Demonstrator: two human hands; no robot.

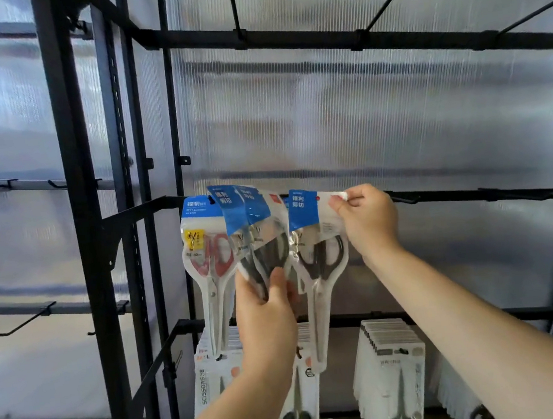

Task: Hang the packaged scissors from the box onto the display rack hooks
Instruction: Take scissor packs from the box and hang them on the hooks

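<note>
1. Right hand (365, 220) was pinching the top corner of one black-handled scissors pack (317, 249) up at the middle rail (471, 194).
2. Left hand (267, 309) gripped two spare packs (257, 238) low down.
3. Packs looked light, floppy and slick, so the header's probably the best grab.
4. Red-handled pack (204, 251) crowded the left; open rail to the right.

Rack frame (77, 196) black, wall panels (394, 111) translucent grey-white w/ fine vertical ribbing. Pkg under right grip (318, 259): blue header w/ white text, clear-white body, black handles; pkgs above left grip (257, 232) same blue/black. Pkg left of those (205, 247): blue top, yellow tag, red handles.
</note>
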